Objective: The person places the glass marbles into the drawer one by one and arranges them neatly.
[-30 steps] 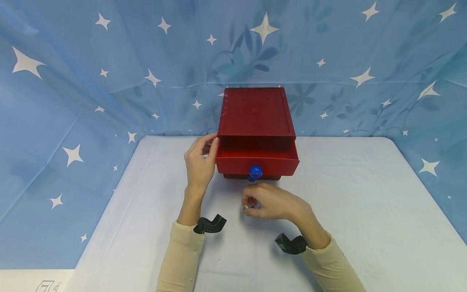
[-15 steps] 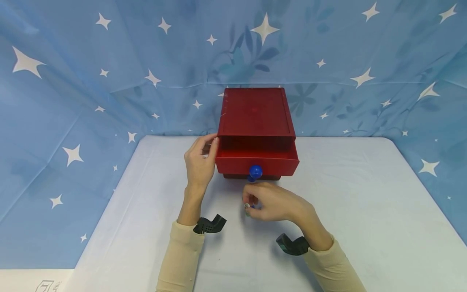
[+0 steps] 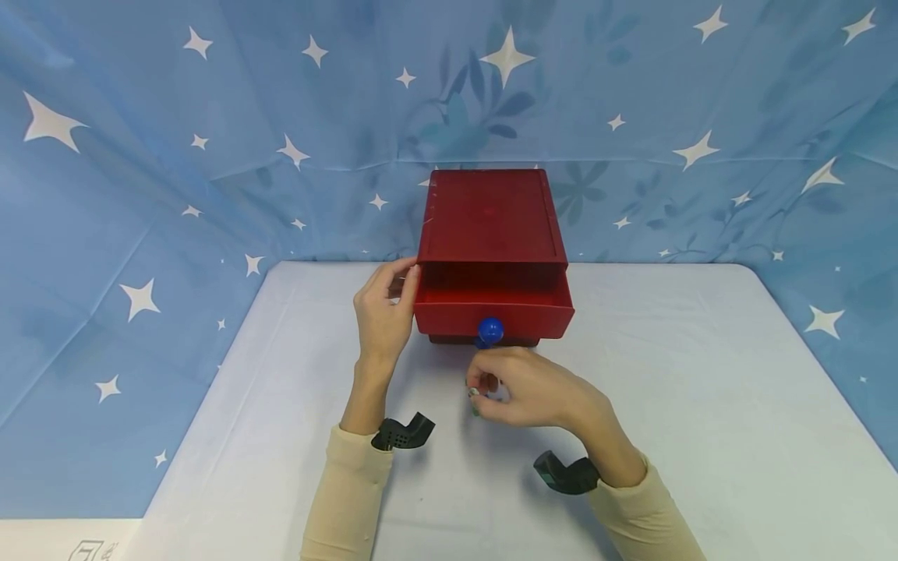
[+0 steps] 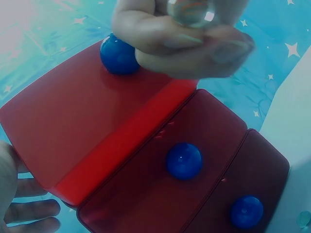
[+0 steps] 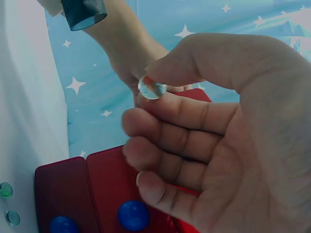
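Observation:
A red plastic drawer cabinet [image 3: 494, 214] stands at the back of the table with its top drawer [image 3: 491, 319] pulled out. A round blue knob [image 3: 491, 329] sits on the drawer's front. Beside the cabinet's left edge, my left hand [image 3: 384, 312] touches it, thumb near the drawer's side and the other fingers spread. My right hand [image 3: 529, 387] is just in front of the knob. Between its thumb and index finger it pinches a clear glass marble [image 5: 152, 88] with an orange-red swirl; the other fingers are loosely curled.
Two lower drawers are closed, each with a blue knob [image 4: 184, 160]. Small greenish glass marbles [image 5: 6, 189] lie on the white table [image 3: 666, 405], mostly hidden by my right hand in the head view. A blue star-patterned cloth [image 3: 281, 117] hangs right behind the cabinet.
My right wrist has shifted slightly right and toward me, while the pinched marble has risen a little in view. My left hand and the drawer have stayed put.

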`<control>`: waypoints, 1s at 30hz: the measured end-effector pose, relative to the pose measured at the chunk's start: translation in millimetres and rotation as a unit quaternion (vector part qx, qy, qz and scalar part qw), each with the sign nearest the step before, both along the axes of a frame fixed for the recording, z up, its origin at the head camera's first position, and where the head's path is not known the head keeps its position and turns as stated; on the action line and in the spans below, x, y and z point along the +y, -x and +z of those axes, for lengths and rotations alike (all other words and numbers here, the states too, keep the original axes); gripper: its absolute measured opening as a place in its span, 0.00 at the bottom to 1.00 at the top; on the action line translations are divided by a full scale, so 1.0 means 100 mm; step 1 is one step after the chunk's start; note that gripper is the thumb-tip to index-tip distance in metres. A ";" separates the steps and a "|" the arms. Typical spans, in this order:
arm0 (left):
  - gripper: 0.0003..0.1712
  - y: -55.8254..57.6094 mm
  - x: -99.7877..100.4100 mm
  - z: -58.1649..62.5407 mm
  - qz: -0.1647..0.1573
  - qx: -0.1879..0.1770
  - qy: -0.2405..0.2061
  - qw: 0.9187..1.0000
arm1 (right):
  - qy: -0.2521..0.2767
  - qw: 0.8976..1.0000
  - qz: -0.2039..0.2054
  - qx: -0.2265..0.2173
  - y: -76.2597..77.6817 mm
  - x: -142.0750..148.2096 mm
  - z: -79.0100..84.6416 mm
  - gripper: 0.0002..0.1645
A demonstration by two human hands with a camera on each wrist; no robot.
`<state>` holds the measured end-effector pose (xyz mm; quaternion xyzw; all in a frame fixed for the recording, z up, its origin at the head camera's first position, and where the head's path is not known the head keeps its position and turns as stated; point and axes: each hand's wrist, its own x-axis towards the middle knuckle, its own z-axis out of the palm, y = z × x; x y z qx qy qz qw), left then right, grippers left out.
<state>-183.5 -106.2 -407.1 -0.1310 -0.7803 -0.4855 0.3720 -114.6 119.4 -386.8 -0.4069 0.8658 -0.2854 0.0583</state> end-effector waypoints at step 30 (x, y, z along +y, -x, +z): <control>0.14 -0.02 0.01 0.01 -0.001 -0.008 -0.006 1.000 | 0.184 0.974 0.026 0.127 -0.08 0.09 0.11 0.06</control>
